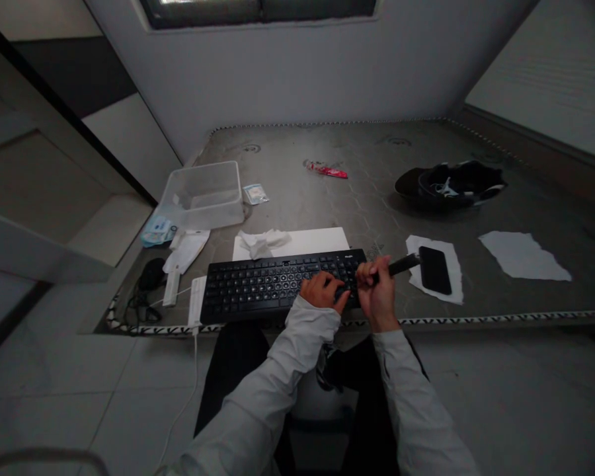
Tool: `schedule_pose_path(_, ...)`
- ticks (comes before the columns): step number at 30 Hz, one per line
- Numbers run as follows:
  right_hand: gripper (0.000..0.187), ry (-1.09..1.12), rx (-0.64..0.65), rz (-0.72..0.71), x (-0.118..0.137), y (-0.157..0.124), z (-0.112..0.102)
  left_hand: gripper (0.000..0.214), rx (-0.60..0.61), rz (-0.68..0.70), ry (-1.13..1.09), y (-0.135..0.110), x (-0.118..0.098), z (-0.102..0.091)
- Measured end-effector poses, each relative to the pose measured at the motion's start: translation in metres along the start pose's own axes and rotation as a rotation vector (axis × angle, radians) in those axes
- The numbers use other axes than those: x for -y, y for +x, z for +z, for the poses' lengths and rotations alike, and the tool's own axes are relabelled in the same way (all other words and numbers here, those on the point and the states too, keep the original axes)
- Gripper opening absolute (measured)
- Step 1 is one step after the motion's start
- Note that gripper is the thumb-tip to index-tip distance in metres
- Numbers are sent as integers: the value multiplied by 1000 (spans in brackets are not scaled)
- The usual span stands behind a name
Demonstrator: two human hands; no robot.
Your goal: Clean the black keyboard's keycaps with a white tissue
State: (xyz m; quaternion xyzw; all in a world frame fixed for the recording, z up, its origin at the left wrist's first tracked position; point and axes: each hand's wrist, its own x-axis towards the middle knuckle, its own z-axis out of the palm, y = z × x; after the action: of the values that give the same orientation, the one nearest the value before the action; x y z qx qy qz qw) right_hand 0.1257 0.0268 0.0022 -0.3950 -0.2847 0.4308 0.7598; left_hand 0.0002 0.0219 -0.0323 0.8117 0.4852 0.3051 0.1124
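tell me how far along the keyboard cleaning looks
Done: a crumpled tissue lies behind the keyboard, which hints at earlier wiping, though that is not certain. In hand: the left hand rests on the keys at the right end, and the right hand grips a dark handle, probably a brush, beside it. Left: I cannot tell which keys are clean; the picture is too dark.

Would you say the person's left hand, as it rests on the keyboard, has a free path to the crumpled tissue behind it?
Probably yes. The left hand holds nothing, and only the keyboard, flat and low, lies between it and the crumpled tissue; nothing tall blocks the way.
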Motion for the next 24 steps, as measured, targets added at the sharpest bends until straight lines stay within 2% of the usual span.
schedule_pose_path(7, 51, -43, 5, 19, -6, 4, 2, 20, 62, 3, -16, 2, -1, -7)
schedule_pose_path(18, 49, -101, -9, 124, -11, 3, 4, 18, 81, -1, -13, 3, 2, -6)
schedule_pose_path(24, 50, -126, -20, 10, -19, 1, 5, 17, 61, 4, 14, 3, 2, -3)
